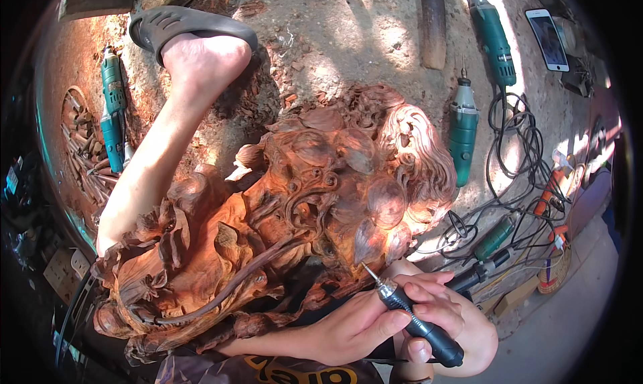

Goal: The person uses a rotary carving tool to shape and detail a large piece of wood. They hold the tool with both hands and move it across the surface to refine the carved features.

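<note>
A black rotary carving handpiece (416, 325) lies slantwise between my hands, its thin metal bit pointing up and left, close to the lower edge of a large reddish-brown wood carving (345, 183). My right hand (439, 310) has its fingers curled around the handpiece body. My left hand (355, 324) comes in from the left, closed against the handpiece with its thumb along the grip; its other fingers are largely hidden. Rounded fruit shapes, leaves, curls and flowing strands cover the carving. Whether the bit touches the wood I cannot tell.
Teal power tools lie at the right, one grinder (463, 133) beside the carving, with tangled black cables (519, 129). A phone (547, 40) sits far right, a wooden post (433, 29) at the back. On the left are my sandalled foot (194, 39), another teal grinder (112, 109) and a round container of bits (80, 129).
</note>
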The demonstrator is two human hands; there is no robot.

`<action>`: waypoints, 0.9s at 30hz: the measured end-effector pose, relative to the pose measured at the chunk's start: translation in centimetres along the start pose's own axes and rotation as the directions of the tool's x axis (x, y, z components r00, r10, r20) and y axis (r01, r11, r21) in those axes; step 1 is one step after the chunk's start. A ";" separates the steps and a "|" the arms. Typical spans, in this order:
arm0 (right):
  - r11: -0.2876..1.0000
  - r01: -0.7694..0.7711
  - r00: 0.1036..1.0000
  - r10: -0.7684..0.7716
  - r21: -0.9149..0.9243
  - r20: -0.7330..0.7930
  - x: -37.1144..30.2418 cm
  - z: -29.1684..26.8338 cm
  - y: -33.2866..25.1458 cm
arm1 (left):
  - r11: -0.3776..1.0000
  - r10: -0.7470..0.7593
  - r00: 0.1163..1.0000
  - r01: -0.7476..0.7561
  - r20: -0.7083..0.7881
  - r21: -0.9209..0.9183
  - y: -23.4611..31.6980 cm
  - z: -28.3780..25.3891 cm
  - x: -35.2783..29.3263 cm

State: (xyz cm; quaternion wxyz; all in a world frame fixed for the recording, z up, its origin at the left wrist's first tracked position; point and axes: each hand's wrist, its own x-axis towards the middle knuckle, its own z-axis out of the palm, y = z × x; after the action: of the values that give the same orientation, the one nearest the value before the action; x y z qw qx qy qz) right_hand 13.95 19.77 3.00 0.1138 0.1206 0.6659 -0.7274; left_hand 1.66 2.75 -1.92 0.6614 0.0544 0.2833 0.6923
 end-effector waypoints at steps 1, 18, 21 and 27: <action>1.000 -0.002 1.000 0.002 -0.003 -0.020 0.1 0.1 -0.2 | 1.000 -0.021 1.000 0.021 -0.017 -0.016 0.0 0.1 0.1; 0.991 -0.090 0.993 0.082 -0.102 -0.082 0.0 0.5 -0.6 | 0.999 -0.021 0.991 0.015 -0.134 -0.043 -0.1 1.0 0.8; 0.978 -0.142 0.982 0.121 -0.150 -0.146 -0.5 1.1 -0.5 | 0.996 -0.068 0.984 0.057 -0.165 -0.073 -0.3 0.9 1.3; 0.997 0.076 0.997 -0.077 0.025 0.021 1.1 -0.7 0.4 | 0.999 0.046 0.986 -0.046 -0.160 0.007 -0.4 1.3 0.1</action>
State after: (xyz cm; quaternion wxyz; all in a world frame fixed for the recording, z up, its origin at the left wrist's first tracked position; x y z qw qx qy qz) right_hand 13.10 20.42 2.18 0.0918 0.0884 0.6601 -0.7403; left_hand 2.59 3.25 -1.11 0.6203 0.0062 0.3352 0.7091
